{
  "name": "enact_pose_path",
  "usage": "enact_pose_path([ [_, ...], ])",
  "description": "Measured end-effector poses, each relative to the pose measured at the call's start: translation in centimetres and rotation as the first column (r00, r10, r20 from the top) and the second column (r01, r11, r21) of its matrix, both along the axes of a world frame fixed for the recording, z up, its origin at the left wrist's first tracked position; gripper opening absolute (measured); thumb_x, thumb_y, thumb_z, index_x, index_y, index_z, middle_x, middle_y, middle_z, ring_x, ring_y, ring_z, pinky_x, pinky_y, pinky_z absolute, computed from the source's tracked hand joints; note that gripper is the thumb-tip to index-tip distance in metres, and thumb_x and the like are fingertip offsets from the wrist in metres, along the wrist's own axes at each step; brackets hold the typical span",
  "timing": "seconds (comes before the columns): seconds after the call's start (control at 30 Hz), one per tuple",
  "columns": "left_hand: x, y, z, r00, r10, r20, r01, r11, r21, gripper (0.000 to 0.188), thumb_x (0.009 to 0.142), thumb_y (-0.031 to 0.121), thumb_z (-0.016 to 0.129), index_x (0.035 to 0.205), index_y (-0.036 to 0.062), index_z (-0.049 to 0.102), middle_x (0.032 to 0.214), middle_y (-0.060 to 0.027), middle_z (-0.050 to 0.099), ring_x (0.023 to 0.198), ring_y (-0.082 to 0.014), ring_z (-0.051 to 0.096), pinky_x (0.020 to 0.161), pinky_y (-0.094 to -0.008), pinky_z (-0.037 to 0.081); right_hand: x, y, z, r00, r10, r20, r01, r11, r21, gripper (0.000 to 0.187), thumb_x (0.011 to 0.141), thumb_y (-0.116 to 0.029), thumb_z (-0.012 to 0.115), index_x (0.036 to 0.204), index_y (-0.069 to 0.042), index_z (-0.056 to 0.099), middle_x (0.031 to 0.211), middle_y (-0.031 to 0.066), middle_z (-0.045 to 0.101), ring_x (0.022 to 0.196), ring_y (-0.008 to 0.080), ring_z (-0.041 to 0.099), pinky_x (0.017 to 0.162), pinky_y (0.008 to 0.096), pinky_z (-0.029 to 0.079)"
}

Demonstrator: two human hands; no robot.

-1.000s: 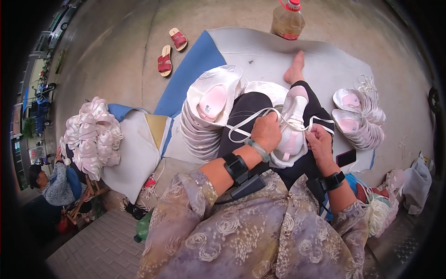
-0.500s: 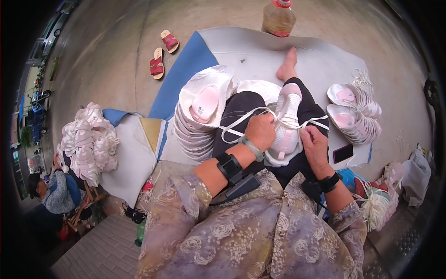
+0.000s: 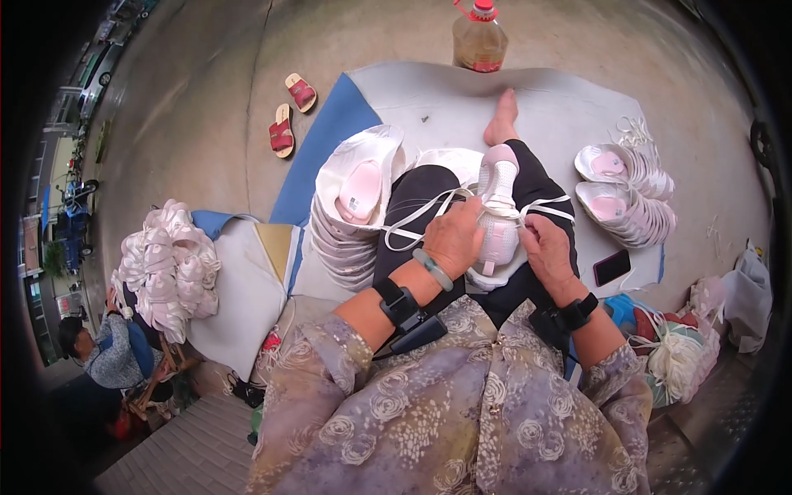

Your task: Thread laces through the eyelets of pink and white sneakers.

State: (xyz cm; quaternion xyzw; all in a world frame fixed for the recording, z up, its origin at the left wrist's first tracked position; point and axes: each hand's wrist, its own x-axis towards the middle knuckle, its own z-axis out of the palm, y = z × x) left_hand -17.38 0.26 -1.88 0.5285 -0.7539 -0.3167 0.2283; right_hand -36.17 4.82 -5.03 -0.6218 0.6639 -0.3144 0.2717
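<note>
A white and pink shoe upper point(image 3: 498, 239) rests on my lap, across my dark trouser legs. White shoelace point(image 3: 406, 235) crosses its middle, with loops and loose ends spreading to both sides. My left hand point(image 3: 454, 238) is closed at the upper's left side, its fingertips on the lace and partly hidden. On the other side, my right hand point(image 3: 548, 247) pinches the lace close to the upper's edge. To the left of my leg stands a nested stack of similar uppers point(image 3: 346, 239), a pink insole showing in the top one.
Two rows of nested uppers point(image 3: 627, 219) lie at the right, near a dark phone point(image 3: 611, 268). A bundle of pale uppers point(image 3: 169, 268) is at far left, near a seated person point(image 3: 124, 351). Red sandals point(image 3: 281, 132) and a plastic jug point(image 3: 480, 41) stand beyond the mat point(image 3: 437, 91).
The whole view has shifted slightly. My right hand has come closer to the upper, and my left fingers have shifted along its side. Both hands stay at the lace.
</note>
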Motion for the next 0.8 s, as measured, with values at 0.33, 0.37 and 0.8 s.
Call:
enact_pose_path([
  [0.33,0.4,-0.6,-1.1,0.963,-0.106,0.248,0.105,0.994,0.014,0.017,0.071,0.011,0.059,0.083,0.0017,0.053,0.074,-0.0175,0.058,0.072,-0.0346,0.058,0.063,-0.0427,0.046,3.9,-1.8,2.4,0.956,0.213,-0.2,-0.267,0.916,-0.299,0.011,0.066,-0.01,0.063,0.076,-0.008,0.057,0.068,0.0082,0.051,0.064,0.0269,0.056,0.055,0.0373,0.043],
  [0.37,0.4,-0.8,-1.4,0.969,-0.102,0.224,0.102,0.995,0.012,0.014,0.071,0.01,0.058,0.082,0.0018,0.055,0.072,-0.0172,0.059,0.07,-0.0338,0.059,0.062,-0.0418,0.046,4.3,-2.0,2.1,0.959,0.207,-0.195,-0.259,0.917,-0.303,0.011,0.066,-0.01,0.063,0.076,-0.008,0.057,0.068,0.0082,0.051,0.064,0.0269,0.056,0.055,0.0373,0.043],
  [0.8,0.1,-1.0,-1.5,0.976,-0.124,0.176,0.124,0.992,0.013,0.013,0.072,0.008,0.053,0.084,0.0035,0.056,0.071,-0.0184,0.059,0.069,-0.0372,0.057,0.062,-0.0448,0.044,4.5,-1.7,2.8,0.9,0.193,-0.392,-0.216,0.976,-0.015,0.005,0.069,-0.013,0.056,0.067,-0.008,0.056,0.064,0.0092,0.055,0.061,0.027,0.057,0.054,0.0374,0.045],
])
